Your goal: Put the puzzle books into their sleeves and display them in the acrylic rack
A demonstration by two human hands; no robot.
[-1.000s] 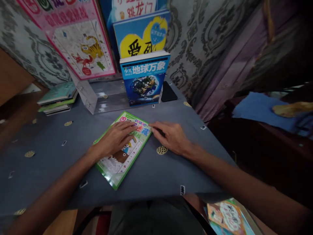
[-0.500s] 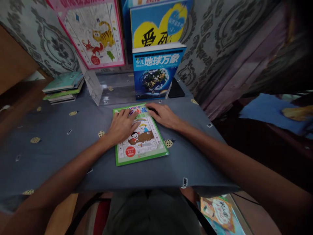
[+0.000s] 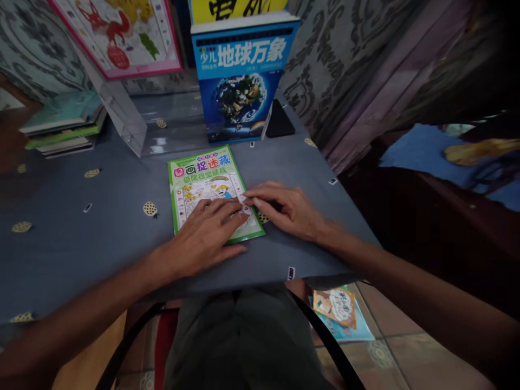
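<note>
Left hand flat on green book, fingers spread, gripping nothing. Right hand at its right edge (fingers together, pinch unclear). Blue book upright behind.

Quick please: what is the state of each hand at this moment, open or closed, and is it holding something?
Left hand: open, palm down, lying flat on the green-bordered activity book.
Right hand: open, holding nothing, fingertips touching the book's right edge.

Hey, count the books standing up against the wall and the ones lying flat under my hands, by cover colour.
Green-bordered activity book, lying flat: 1
Blue Earth-cover book, upright: 1
Pink-bordered animal book, leaning: 1
Yellow-covered book, upright: 1
Total: 4
</note>
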